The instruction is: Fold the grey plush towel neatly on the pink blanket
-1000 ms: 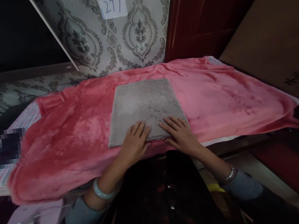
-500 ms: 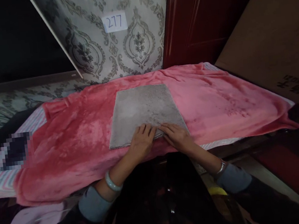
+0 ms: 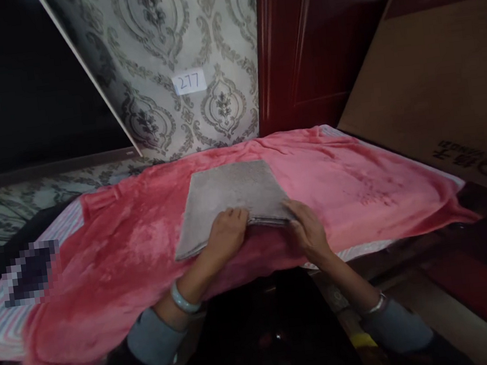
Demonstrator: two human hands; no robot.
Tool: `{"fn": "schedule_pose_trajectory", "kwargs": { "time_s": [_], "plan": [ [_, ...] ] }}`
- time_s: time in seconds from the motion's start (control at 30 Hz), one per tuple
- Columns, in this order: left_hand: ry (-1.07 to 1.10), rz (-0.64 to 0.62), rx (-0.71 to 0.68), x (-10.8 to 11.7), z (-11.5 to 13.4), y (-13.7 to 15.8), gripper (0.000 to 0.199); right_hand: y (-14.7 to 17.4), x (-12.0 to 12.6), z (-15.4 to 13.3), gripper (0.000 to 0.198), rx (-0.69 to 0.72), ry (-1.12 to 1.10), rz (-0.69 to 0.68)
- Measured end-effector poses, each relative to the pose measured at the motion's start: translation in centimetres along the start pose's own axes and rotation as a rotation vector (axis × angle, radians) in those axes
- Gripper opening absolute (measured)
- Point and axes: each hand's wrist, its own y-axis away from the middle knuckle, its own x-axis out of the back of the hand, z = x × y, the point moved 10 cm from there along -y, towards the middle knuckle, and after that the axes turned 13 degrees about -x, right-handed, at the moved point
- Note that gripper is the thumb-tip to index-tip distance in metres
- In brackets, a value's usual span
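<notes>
A folded grey cloth [image 3: 233, 188], plush-looking and roughly square, lies on a pink blanket [image 3: 137, 235]. My left hand [image 3: 228, 232] grips the middle of its near edge, fingers on top and thumb hidden. At the near right corner, my right hand [image 3: 309, 228] is closed on the cloth with the fingers over the edge. Between the hands the near edge is slightly raised, and its stacked layers show. The far part of the cloth rests flat on the blanket.
Behind the blanket stands a patterned wall with a paper marked 277 [image 3: 189, 81]. A dark screen [image 3: 30, 84] is at the left, a cardboard box [image 3: 438, 78] at the right. Striped fabric [image 3: 4, 318] and a blurred dark patch lie at the left end.
My right hand has moved right to the cloth's corner, and the near edge has lifted a little. The camera view has tilted up, so everything sits lower.
</notes>
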Motion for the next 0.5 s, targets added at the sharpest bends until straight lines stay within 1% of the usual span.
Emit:
{"fn": "schedule_pose_trajectory", "kwargs": {
  "time_s": [0.07, 0.1, 0.13, 0.17, 0.2, 0.27, 0.33, 0.5],
  "plan": [
    [0.005, 0.002, 0.042, 2.2, -1.3, -0.8, 0.023, -0.3, 1.8, 4.0, 0.047, -0.242, -0.205, 0.125],
    [0.007, 0.000, 0.057, 3.3, -1.8, -1.2, 0.023, -0.2, 2.0, 6.1, 0.049, -0.364, -0.303, 0.154],
    [0.005, -0.006, 0.066, 4.4, -2.3, -1.6, 0.023, 0.0, 1.7, 7.9, 0.052, -0.466, -0.388, 0.159],
    [0.002, -0.014, 0.071, 5.5, -2.8, -1.9, 0.023, 0.0, 1.2, 9.3, 0.054, -0.538, -0.455, 0.148],
    [0.000, -0.024, 0.071, 6.6, -3.2, -2.3, 0.022, 0.0, 0.5, 10.2, 0.056, -0.579, -0.504, 0.125],
    [0.009, -0.036, 0.072, 8.6, -4.2, -2.9, 0.019, -0.3, -0.9, 11.1, 0.060, -0.608, -0.560, 0.067],
    [0.041, -0.018, 0.069, 10.8, -5.1, -3.5, 0.017, -0.8, -2.5, 11.4, 0.062, -0.618, -0.586, -0.002],
    [0.182, 0.095, 0.038, 16.6, -6.6, -4.9, 0.015, -2.2, -6.8, 10.8, 0.073, -0.603, -0.593, -0.136]
  ]
}}
